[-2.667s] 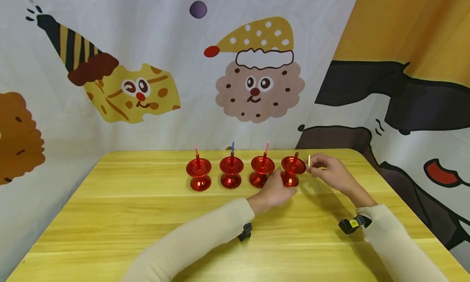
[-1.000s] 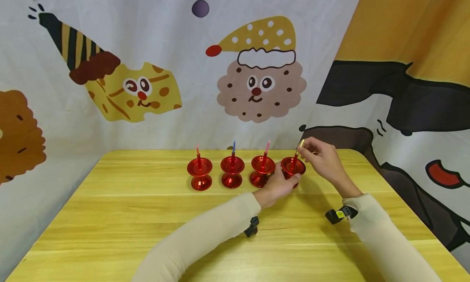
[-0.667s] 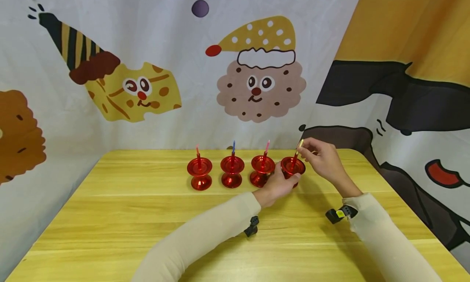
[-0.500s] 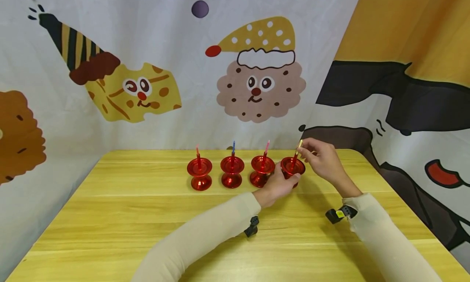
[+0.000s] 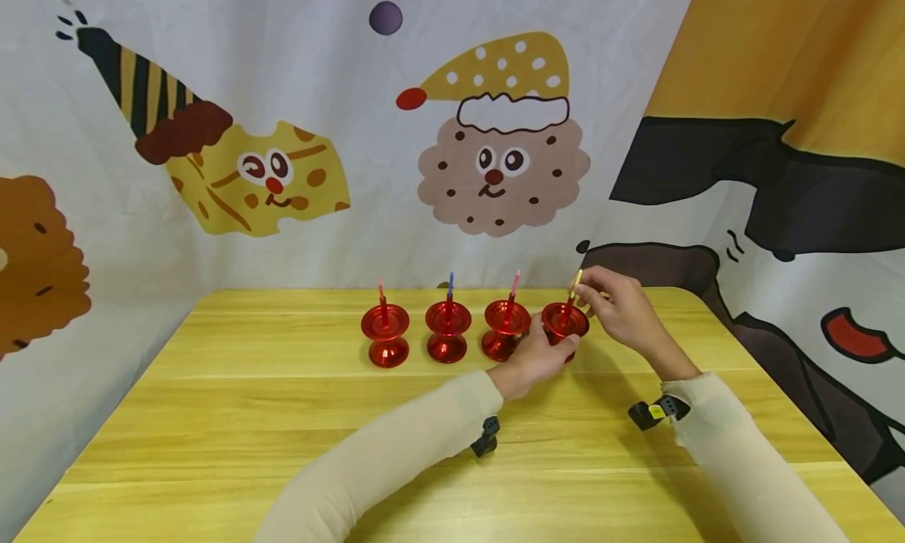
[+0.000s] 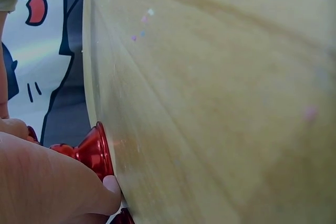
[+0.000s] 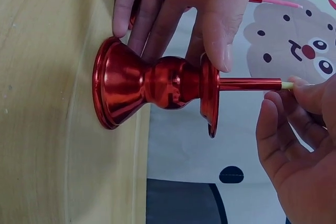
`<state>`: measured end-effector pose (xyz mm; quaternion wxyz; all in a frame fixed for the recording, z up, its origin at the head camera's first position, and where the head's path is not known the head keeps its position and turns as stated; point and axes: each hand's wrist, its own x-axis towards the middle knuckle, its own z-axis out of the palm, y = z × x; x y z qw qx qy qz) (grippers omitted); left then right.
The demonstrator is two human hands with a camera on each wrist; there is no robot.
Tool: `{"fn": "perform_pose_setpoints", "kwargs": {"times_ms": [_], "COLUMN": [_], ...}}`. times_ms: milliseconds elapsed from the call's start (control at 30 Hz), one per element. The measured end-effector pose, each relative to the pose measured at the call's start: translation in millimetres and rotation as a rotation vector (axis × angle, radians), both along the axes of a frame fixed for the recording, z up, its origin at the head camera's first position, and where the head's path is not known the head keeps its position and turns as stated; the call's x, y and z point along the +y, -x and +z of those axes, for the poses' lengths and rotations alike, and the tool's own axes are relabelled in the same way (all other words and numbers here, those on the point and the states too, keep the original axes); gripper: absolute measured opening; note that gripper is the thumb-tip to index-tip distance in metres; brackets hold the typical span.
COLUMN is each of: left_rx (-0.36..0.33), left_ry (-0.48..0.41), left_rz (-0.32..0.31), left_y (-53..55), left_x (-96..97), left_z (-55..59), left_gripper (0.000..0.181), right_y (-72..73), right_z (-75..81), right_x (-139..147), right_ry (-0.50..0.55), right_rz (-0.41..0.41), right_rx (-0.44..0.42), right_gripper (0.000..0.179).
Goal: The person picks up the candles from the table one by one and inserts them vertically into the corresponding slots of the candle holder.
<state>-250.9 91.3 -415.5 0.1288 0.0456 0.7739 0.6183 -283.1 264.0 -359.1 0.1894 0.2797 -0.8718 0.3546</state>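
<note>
My left hand (image 5: 533, 362) grips the rightmost red candle holder (image 7: 170, 82), thumb at its dish and fingers behind its body. The holder stands upright on the table. Between thumb and fingertips, my right hand (image 5: 622, 303) pinches a thin yellow candle (image 5: 578, 278). In the right wrist view the candle's lower end (image 7: 286, 85) meets the top of the holder's narrow red tube (image 7: 249, 84); how deep it sits cannot be seen. The left wrist view shows mostly the back of the left hand (image 6: 52, 182) and the holder's flared base (image 6: 97, 150).
To the left, in a row, stand three more red holders, bearing a pink candle (image 5: 516, 282), a blue candle (image 5: 450, 283) and a reddish candle (image 5: 381, 288). Beyond the wooden table (image 5: 283, 417) hangs a cartoon-printed curtain (image 5: 318, 56). Tiny coloured specks (image 6: 144, 19) dot the tabletop.
From right of the last holder, my right hand has brought the yellow candle up and left to the tube's top. My left hand has closed in on the holder. Over the last second both barely move.
</note>
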Motion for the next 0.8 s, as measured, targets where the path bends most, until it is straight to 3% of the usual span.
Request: {"fn": "perform_pose_setpoints", "kwargs": {"times_ms": [467, 600, 800], "left_rx": [-0.023, -0.041, -0.012], "left_ry": [0.009, 0.013, -0.005], "left_rz": [-0.014, -0.015, -0.019], "left_y": [12.5, 11.2, 6.8], "left_x": [4.5, 3.9, 1.0], "left_z": [-13.0, -10.6, -5.5], "left_gripper": [0.078, 0.079, 0.076], "right_y": [0.1, 0.3, 0.4], "right_z": [2.2, 0.7, -1.0], "right_x": [1, 0, 0], "right_ry": [-0.009, -0.003, -0.006], "right_rz": [-0.005, -0.008, -0.016], "right_rx": [-0.019, 0.007, 0.032], "right_gripper": [0.01, 0.01, 0.009]}}
